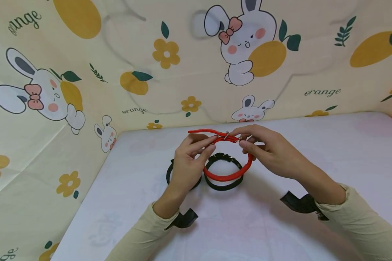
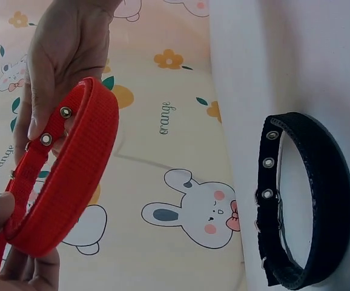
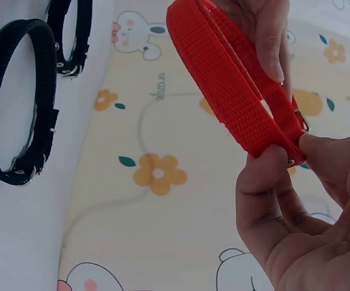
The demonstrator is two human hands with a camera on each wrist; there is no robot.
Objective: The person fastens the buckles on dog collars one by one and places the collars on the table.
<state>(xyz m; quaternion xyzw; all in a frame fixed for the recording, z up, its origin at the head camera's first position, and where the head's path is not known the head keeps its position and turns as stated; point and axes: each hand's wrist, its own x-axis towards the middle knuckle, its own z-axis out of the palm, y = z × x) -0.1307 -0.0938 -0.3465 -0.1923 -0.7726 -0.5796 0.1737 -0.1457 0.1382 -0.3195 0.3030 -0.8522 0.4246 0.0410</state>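
Both hands hold a red collar [image 1: 227, 178], closed into a loop above the white table. Thumb and fingers of my left hand [image 1: 190, 159] pinch its strap left of the buckle, where a loose strap end sticks out leftward. My right hand [image 1: 272, 150] pinches the collar at the metal buckle end, seen close up in the right wrist view, where a metal ring [image 3: 302, 120] also shows. Metal eyelets [image 2: 46, 139] line the red strap in the left wrist view. Below the collar, a looped black collar [image 1: 223, 187] lies on the table.
A second black collar [image 1: 168, 177] lies to the left, partly hidden behind my left hand. The white tabletop [image 1: 134, 203] meets a patterned cloth backdrop [image 1: 189, 72] at the back and left. Black straps [image 1: 300, 203] hang at both wrists.
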